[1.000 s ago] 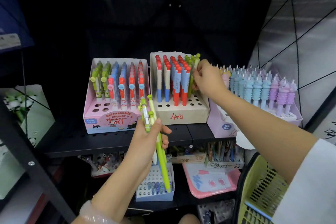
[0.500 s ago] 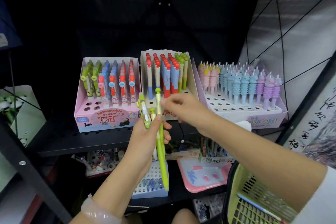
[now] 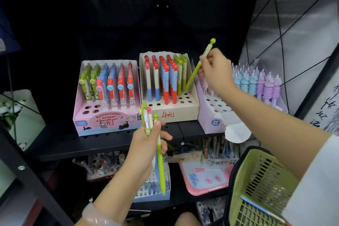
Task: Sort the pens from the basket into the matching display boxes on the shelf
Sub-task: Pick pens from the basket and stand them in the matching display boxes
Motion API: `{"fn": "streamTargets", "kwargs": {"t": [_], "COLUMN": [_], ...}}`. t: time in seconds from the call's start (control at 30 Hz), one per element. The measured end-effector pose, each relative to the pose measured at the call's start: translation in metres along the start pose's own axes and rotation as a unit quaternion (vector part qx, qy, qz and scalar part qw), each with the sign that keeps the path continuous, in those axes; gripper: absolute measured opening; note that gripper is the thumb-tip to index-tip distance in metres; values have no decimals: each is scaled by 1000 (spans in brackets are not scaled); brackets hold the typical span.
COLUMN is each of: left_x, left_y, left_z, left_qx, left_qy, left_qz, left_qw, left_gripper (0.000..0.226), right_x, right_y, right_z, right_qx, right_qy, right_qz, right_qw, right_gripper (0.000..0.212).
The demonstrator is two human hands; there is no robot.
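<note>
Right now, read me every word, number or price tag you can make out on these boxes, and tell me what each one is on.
"Retractable eraser": front of the pink display box.
Handwritten red "5元": same pink front.
Handwritten red "4元": front of the beige display box.
"6": box on the lower shelf.
Too small or blurred: the blue brand tag on the pink box, the lilac box's label, the other lower-shelf price labels.

Three display boxes (image 3: 169, 110), one basket (image 3: 256, 189)

Smooth plastic on the slanted lime-green pen (image 3: 196, 68); matt beige cardboard on the middle display box (image 3: 185, 110); perforated matt black metal shelf (image 3: 117, 143); slatted green plastic basket (image 3: 256, 185).
</note>
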State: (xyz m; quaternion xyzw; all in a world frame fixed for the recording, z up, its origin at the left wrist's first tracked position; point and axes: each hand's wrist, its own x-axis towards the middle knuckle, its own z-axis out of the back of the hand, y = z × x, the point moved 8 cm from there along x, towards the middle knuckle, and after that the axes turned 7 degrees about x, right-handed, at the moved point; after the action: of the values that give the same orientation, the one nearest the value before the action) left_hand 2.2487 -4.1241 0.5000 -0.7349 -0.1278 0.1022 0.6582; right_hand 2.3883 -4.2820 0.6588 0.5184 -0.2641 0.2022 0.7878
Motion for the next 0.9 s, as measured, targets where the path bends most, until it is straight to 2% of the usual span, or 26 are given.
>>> {"fn": "streamTargets", "kwargs": {"t": [0.2,0.37,0.6,0.67,0.77,0.8,0.83,0.9], "left_x": [4,4,-3,-4,-4,-4,-5,-5], "left_y": [0,-3,-9,-10,-14,-15,-16,-17], "left_z": [8,10,11,12,12,12,11,9], "left_qx": [-3,-5,-3,-10,-15,-17,-19,-21], "left_qy": [-5,10,23,21,18,15,12,6], "left_qz": [-5,-17,-46,-48,-54,-57,-60,-65], "left_qw": [1000,1000,999,999,998,998,998,998], "left_gripper": [17,17,14,14,16,17,18,19], "right_x": [0,12,-2,-5,-24,-34,-48,-84], "right_y": [-17,-16,-28,-24,0,6,10,17], "right_z": [-35,-45,-59,-51,-28,-28,-35,-60], "right_qx": [-146,-226,-308,-280,-103,-41,6,63], "right_qy": [107,123,195,155,43,53,102,252], "right_qz": [21,7,-19,1,30,23,9,-31], "right_qw": [983,966,931,947,993,997,995,965], "right_gripper": [19,23,27,22,13,12,13,14]}}
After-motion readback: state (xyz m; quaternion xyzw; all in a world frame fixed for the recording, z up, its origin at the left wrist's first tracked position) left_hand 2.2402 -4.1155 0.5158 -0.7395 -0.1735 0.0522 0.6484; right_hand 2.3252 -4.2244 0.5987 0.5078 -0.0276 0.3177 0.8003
